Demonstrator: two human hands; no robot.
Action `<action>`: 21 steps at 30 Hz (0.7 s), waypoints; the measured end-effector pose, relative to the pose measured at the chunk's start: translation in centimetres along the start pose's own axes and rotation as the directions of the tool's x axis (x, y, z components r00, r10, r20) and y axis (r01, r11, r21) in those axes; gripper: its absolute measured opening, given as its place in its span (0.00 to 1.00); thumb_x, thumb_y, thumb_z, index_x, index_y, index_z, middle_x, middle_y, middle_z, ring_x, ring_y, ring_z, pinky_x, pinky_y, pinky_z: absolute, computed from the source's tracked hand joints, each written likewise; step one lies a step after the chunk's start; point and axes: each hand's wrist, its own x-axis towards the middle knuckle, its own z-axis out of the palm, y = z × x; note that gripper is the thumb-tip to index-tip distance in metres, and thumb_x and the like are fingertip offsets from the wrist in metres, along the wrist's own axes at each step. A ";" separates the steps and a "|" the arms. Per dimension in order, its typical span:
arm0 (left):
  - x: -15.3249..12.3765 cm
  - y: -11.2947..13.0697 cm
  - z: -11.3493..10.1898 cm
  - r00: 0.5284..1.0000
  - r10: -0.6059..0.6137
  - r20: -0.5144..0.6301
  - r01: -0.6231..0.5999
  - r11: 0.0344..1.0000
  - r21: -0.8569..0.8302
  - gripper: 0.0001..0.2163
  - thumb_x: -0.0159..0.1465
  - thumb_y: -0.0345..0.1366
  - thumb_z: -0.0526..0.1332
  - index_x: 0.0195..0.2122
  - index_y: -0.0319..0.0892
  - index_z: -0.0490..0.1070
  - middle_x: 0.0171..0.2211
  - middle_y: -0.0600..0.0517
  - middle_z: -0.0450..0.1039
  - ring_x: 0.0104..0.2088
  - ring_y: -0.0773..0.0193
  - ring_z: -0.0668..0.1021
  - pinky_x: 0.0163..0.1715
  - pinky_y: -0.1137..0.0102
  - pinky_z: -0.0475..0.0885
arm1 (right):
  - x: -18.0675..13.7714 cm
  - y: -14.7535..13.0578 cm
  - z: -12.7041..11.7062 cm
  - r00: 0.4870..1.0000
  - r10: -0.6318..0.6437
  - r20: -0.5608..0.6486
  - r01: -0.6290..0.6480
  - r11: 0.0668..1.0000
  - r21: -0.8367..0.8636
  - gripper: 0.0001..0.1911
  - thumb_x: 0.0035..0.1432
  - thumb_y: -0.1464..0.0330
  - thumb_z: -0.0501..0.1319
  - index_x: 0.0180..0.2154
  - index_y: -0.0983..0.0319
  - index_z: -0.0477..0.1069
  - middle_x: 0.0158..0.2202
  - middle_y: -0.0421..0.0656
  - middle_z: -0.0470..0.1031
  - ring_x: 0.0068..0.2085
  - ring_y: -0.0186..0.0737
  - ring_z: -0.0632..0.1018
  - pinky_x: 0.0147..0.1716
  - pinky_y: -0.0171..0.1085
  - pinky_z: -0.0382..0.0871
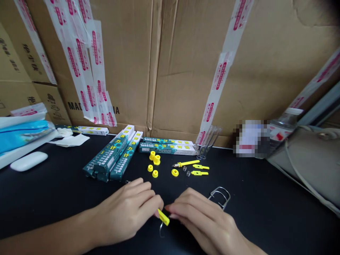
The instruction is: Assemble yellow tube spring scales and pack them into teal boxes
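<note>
Yellow rod (164,217), clamped in the left hand (130,209), seemingly receives the hook (160,229) the right hand (205,217) pinches, next needing steady alignment.

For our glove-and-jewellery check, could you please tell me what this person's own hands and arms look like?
Both the left hand and the right hand are bare, without gloves. No rings, watch or bracelet show, and no sleeve covers the visible left forearm.
</note>
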 end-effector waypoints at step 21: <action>0.0 -0.1 -0.2 0.974 -0.036 0.226 0.095 0.962 -0.257 0.11 0.59 0.21 0.52 0.29 0.44 0.54 0.25 0.55 0.62 0.26 0.62 0.67 0.29 0.68 0.61 | -0.7 0.2 1.0 0.969 -0.234 0.083 0.243 0.828 -0.504 0.16 0.67 0.77 0.54 0.27 0.66 0.73 0.20 0.42 0.70 0.24 0.39 0.71 0.30 0.39 0.76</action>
